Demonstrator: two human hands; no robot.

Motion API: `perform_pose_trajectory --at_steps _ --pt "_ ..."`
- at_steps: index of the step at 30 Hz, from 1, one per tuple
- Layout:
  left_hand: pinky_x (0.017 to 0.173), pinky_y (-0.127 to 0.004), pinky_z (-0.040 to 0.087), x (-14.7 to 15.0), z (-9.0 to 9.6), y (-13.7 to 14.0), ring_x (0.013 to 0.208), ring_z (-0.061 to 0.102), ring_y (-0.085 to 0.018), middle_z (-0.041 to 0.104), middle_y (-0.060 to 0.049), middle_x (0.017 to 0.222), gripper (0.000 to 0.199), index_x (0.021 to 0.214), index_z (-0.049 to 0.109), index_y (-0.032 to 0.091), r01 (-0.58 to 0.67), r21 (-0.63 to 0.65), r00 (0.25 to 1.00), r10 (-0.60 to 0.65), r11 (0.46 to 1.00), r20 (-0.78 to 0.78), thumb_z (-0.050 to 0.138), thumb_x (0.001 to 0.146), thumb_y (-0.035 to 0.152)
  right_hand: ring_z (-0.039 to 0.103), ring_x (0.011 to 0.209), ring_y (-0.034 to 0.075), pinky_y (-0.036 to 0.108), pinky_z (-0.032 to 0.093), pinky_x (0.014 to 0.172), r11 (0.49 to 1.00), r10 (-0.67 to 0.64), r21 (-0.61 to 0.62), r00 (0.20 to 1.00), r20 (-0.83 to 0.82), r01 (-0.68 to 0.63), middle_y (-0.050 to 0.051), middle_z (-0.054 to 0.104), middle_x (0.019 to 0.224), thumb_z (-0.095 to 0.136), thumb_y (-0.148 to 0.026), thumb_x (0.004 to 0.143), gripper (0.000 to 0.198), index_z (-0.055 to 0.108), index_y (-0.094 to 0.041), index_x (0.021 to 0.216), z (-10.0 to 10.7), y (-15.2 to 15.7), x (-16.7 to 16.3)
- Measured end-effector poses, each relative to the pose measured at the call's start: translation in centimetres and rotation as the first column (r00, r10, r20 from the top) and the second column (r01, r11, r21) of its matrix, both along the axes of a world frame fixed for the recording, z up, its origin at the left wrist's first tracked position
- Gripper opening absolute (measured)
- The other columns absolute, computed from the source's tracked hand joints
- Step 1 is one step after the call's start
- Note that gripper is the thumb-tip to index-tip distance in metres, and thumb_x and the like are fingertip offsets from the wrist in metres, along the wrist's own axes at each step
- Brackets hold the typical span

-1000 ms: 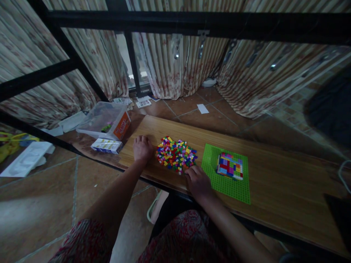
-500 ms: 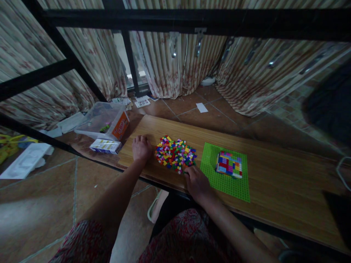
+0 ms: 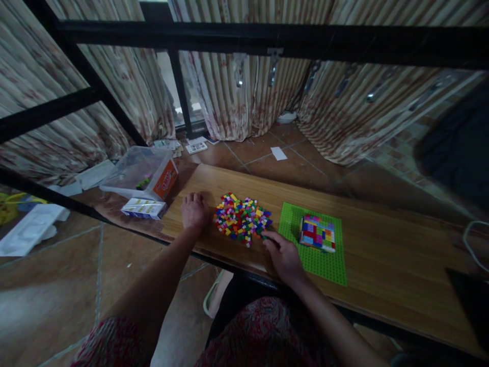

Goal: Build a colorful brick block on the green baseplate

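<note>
A loose heap of small multicoloured building bricks (image 3: 242, 218) lies on a wooden bench top (image 3: 221, 181). My left hand (image 3: 194, 211) rests palm down on the wood just left of the heap, fingers curled under and out of sight. At the heap's right edge is my right hand (image 3: 283, 254), thumb and index finger slightly apart near a dark brick. Right of it, a green studded baseplate (image 3: 321, 267) carries a block built from colourful bricks (image 3: 317, 233), with a patterned top and some white along its sides.
A clear plastic tub (image 3: 133, 171) with an orange label and a small white-and-purple box (image 3: 144, 208) stand beyond the bench's left end. White moulded packaging (image 3: 32, 229) lies on the tiled floor. A dark metal frame (image 3: 229, 38) and striped curtains (image 3: 225, 107) stand behind the bench.
My right hand has drawn back slightly to the right from the heap, and its thumb and index finger have parted. My left hand stays in place. The view has shifted a little.
</note>
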State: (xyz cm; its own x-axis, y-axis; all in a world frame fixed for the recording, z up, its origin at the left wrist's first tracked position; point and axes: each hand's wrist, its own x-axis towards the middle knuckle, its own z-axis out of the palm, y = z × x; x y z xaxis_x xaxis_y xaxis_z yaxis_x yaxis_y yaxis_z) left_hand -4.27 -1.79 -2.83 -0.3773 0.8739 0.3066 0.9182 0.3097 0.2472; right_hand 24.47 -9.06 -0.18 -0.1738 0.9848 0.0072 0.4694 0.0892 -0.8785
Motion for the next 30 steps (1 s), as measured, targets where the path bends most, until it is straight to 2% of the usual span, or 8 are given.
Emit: perform_pose_trajectory --at_steps 5,9,14,19,22,25,30 --pt "0.091 -0.044 0.041 0.0 0.0 0.0 0.103 0.052 -0.032 0.061 -0.017 0.107 0.028 0.103 0.062 0.013 0.003 -0.001 1.000 -0.003 1.000 -0.004 0.043 0.085 0.022 0.066 0.080 0.019 0.033 0.050 0.075 0.995 0.013 -0.093 0.995 -0.094 -0.022 0.003 0.072 0.089 0.049 -0.040 0.089 0.027 0.065 -0.022 0.100 0.1 -0.2 0.1" --pt "0.090 -0.044 0.042 0.1 0.1 0.0 0.102 0.053 -0.032 0.061 -0.017 0.106 0.027 0.102 0.062 0.013 -0.001 -0.007 1.000 0.001 1.000 -0.012 0.042 0.086 0.023 0.065 0.079 0.018 0.031 0.049 0.075 0.995 0.029 -0.089 0.991 -0.134 -0.041 0.004 0.071 0.091 0.047 -0.042 0.090 0.027 0.063 -0.021 0.098 0.3 -0.2 0.2" --pt "0.088 -0.043 0.042 0.2 0.2 -0.1 0.102 0.053 -0.031 0.061 -0.017 0.106 0.027 0.102 0.062 0.013 -0.003 -0.020 1.000 0.002 1.000 -0.023 0.041 0.087 0.023 0.058 0.063 0.014 0.027 0.046 0.063 0.997 0.042 -0.053 0.995 -0.091 -0.047 0.000 0.065 0.075 0.045 -0.041 0.091 0.026 0.061 -0.021 0.096 0.2 0.0 0.7" --pt "0.089 -0.042 0.042 0.2 0.2 -0.1 0.102 0.053 -0.031 0.061 -0.016 0.106 0.029 0.105 0.062 0.013 -0.005 -0.017 1.000 0.004 1.000 -0.027 0.041 0.087 0.022 0.051 0.052 0.012 0.023 0.040 0.050 0.995 -0.032 -0.096 0.991 -0.128 0.020 -0.002 0.055 0.068 0.044 -0.045 0.090 0.029 0.060 -0.021 0.096 -0.5 0.2 0.5" --pt "0.090 -0.042 0.042 0.1 0.1 -0.1 0.102 0.053 -0.031 0.061 -0.016 0.106 0.028 0.104 0.062 0.013 0.001 -0.009 1.000 -0.001 1.000 -0.018 0.042 0.087 0.022 0.050 0.045 0.011 0.023 0.038 0.046 0.989 -0.078 -0.138 0.985 -0.156 0.056 -0.003 0.056 0.066 0.045 -0.048 0.089 0.032 0.060 -0.021 0.099 -0.6 0.6 0.3" --pt "0.090 -0.042 0.041 0.1 0.1 -0.1 0.102 0.053 -0.031 0.061 -0.016 0.106 0.028 0.104 0.063 0.013 0.000 -0.001 1.000 0.000 1.000 -0.013 0.043 0.087 0.022 0.054 0.047 0.012 0.025 0.041 0.049 0.988 -0.091 -0.132 0.993 -0.078 0.080 -0.001 0.062 0.068 0.046 -0.048 0.088 0.034 0.061 -0.020 0.101 -0.7 1.5 0.5" --pt "0.089 -0.043 0.041 0.1 0.0 -0.1 0.101 0.053 -0.030 0.061 -0.016 0.105 0.028 0.103 0.063 0.013 0.004 0.009 1.000 -0.004 1.000 -0.016 0.042 0.087 0.022 0.060 0.055 0.016 0.027 0.042 0.056 0.989 -0.128 -0.050 0.977 0.170 0.138 0.001 0.065 0.063 0.046 -0.046 0.087 0.033 0.065 -0.020 0.092 -1.1 3.7 1.0"
